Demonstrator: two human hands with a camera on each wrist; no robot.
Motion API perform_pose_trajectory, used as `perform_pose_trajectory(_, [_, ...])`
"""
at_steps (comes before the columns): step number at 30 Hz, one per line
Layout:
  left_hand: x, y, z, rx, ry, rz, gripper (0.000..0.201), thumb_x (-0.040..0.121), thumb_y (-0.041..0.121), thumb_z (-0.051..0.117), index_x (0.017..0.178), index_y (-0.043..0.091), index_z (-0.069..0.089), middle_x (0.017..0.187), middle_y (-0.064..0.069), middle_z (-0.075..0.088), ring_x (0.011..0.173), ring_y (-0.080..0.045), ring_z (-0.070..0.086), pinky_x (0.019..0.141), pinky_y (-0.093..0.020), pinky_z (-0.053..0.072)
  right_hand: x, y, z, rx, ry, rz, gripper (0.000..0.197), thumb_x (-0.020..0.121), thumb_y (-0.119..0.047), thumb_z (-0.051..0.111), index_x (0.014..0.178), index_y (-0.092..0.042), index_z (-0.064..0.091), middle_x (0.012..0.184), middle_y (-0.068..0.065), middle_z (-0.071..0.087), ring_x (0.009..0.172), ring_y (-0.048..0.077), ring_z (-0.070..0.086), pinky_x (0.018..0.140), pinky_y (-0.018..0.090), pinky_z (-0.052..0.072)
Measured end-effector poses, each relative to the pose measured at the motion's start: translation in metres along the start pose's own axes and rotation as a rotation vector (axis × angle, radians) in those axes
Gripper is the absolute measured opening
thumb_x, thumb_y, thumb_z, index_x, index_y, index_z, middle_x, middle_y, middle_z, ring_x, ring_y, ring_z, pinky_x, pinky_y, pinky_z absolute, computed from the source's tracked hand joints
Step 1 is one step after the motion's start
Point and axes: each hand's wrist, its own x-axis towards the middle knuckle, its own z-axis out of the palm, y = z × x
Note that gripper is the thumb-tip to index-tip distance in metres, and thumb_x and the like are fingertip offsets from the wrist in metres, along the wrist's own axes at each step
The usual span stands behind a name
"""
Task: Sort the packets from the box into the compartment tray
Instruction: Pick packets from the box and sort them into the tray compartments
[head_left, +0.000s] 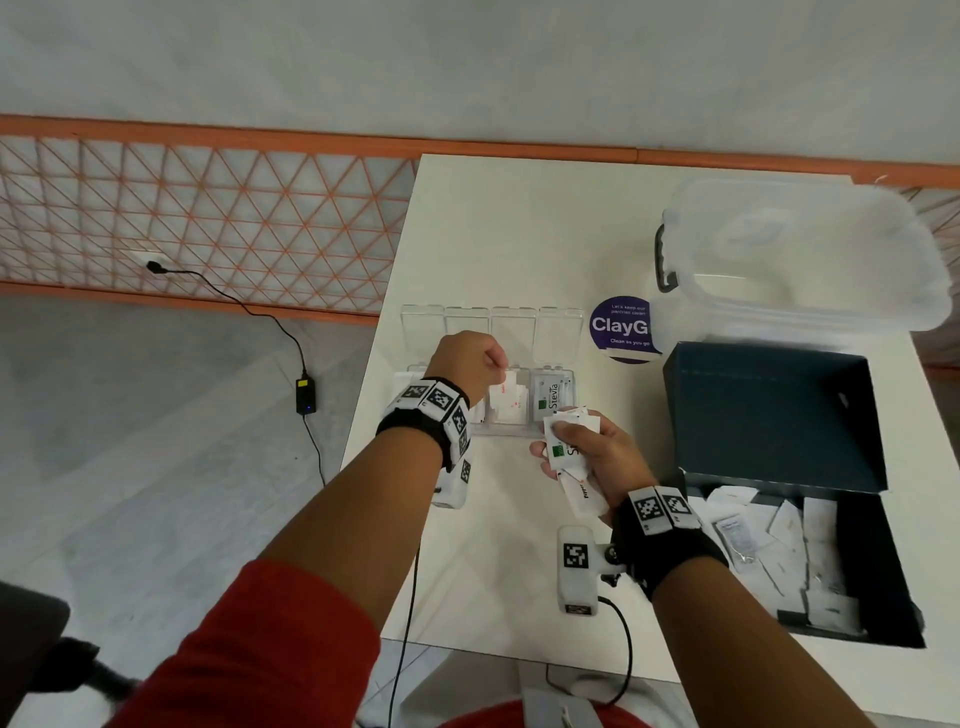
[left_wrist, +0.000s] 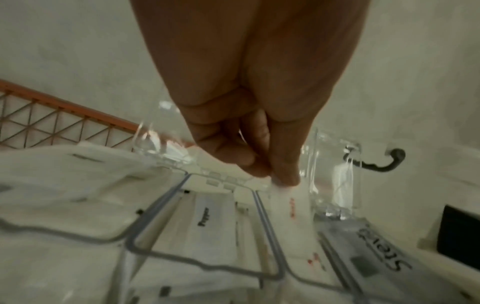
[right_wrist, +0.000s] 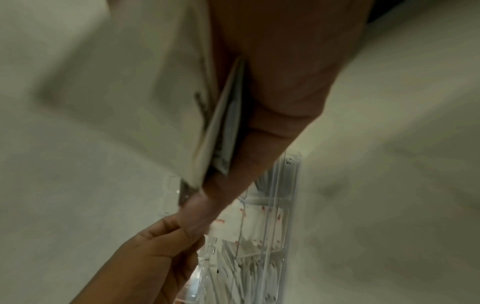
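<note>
A clear compartment tray (head_left: 574, 375) with its lids raised lies mid-table. My left hand (head_left: 475, 364) hovers over its third compartment and pinches a white packet with red print (left_wrist: 288, 203) by the top edge, above other red-print packets (head_left: 511, 408). The rightmost compartment holds Stevia packets (head_left: 550, 397), and another holds pepper packets (left_wrist: 207, 224). Just right of the tray, my right hand (head_left: 582, 457) grips a fanned bunch of packets (head_left: 563, 449), seen edge-on as the bunch of packets (right_wrist: 221, 131) in the right wrist view. The dark box (head_left: 769, 415) holds several loose packets (head_left: 779, 540).
A clear plastic lidded tub (head_left: 800, 254) stands at the back right, with a round purple sticker (head_left: 621, 327) beside it. The table's left edge (head_left: 384, 332) drops to the floor, where a charger and cable (head_left: 305, 395) lie. An orange lattice fence (head_left: 208, 218) runs behind.
</note>
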Motion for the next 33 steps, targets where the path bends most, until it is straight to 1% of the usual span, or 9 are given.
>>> perform_pose_trajectory(2, [0.005,0.003,0.004,0.065,-0.051,0.007,0.008,0.080,0.005,0.071,0.086,0.011,0.072,0.082,0.002,0.066,0.079,-0.013,0.061,0.075,-0.022,0.050,0.001,-0.003,-0.004,-0.002,0.014,0.002,0.024,0.090,0.003,0.060,0.113,0.000,0.057,0.094,0.023,0.069,0.072,0.035,0.068,0.053,0.034,0.054])
perform_pose_trajectory(5, [0.007,0.004,0.012,0.138,-0.097,0.041,0.009,0.081,0.003,0.069,0.084,0.011,0.071,0.092,-0.002,0.069,0.085,-0.017,0.064,0.082,-0.027,0.052,0.001,-0.006,-0.005,-0.005,0.014,0.008,0.024,0.090,0.004,0.060,0.113,-0.001,0.056,0.096,0.024,0.066,0.072,0.036,0.066,0.052,0.034,0.052])
perform_pose_trajectory(10, [0.002,0.002,0.024,0.214,-0.058,0.091,0.013,0.084,0.000,0.061,0.086,0.012,0.067,0.092,-0.006,0.069,0.084,-0.023,0.065,0.079,-0.035,0.054,0.001,-0.010,-0.002,-0.046,0.006,0.018,0.028,0.090,0.002,0.062,0.118,0.001,0.056,0.093,0.023,0.068,0.076,0.037,0.067,0.052,0.034,0.053])
perform_pose_trajectory(15, [-0.002,-0.001,0.020,0.226,0.009,0.133,0.007,0.085,0.007,0.062,0.088,0.011,0.066,0.094,-0.003,0.065,0.086,-0.019,0.060,0.077,-0.032,0.051,0.003,-0.011,0.003,-0.044,-0.032,0.057,0.022,0.093,-0.001,0.057,0.114,0.000,0.055,0.092,0.023,0.066,0.070,0.037,0.067,0.053,0.034,0.052])
perform_pose_trajectory(19, [-0.010,0.001,0.007,0.051,0.053,0.121,0.003,0.084,0.017,0.064,0.084,0.016,0.068,0.088,0.005,0.066,0.081,-0.011,0.061,0.072,-0.023,0.050,0.006,-0.009,0.005,0.054,-0.102,0.114,0.027,0.092,-0.002,0.042,0.118,-0.003,0.051,0.088,0.022,0.064,0.068,0.038,0.063,0.053,0.033,0.050])
perform_pose_trajectory(23, [-0.028,0.004,0.000,-0.122,-0.026,0.102,0.009,0.081,0.033,0.071,0.079,0.025,0.068,0.079,0.014,0.065,0.074,0.000,0.060,0.062,-0.010,0.044,0.005,-0.005,0.007,0.002,-0.073,0.085,0.028,0.091,-0.003,0.048,0.117,0.001,0.055,0.090,0.023,0.067,0.070,0.039,0.066,0.052,0.034,0.053])
perform_pose_trajectory(26, [-0.041,0.004,0.005,-0.196,-0.133,0.104,0.018,0.072,0.043,0.077,0.080,0.032,0.066,0.079,0.019,0.065,0.071,0.005,0.061,0.061,-0.011,0.047,0.004,-0.004,0.006,-0.089,-0.012,0.022,0.020,0.092,0.001,0.055,0.111,0.001,0.060,0.084,0.024,0.069,0.061,0.033,0.066,0.049,0.034,0.054])
perform_pose_trajectory(30, [-0.050,0.000,0.014,-0.245,-0.203,0.089,0.029,0.069,0.032,0.084,0.084,0.024,0.060,0.089,0.012,0.066,0.065,0.000,0.063,0.058,-0.019,0.049,-0.002,-0.004,0.007,-0.119,-0.004,-0.015,0.013,0.090,0.003,0.061,0.103,0.000,0.060,0.079,0.023,0.068,0.055,0.029,0.064,0.047,0.032,0.053])
perform_pose_trajectory(33, [-0.052,-0.003,0.018,-0.320,-0.196,0.025,0.030,0.068,0.018,0.085,0.081,0.018,0.058,0.086,0.009,0.067,0.061,-0.007,0.061,0.054,-0.019,0.051,-0.006,-0.002,0.005,-0.152,0.003,-0.024,0.011,0.090,0.002,0.062,0.100,-0.001,0.059,0.077,0.021,0.066,0.051,0.026,0.061,0.045,0.030,0.052])
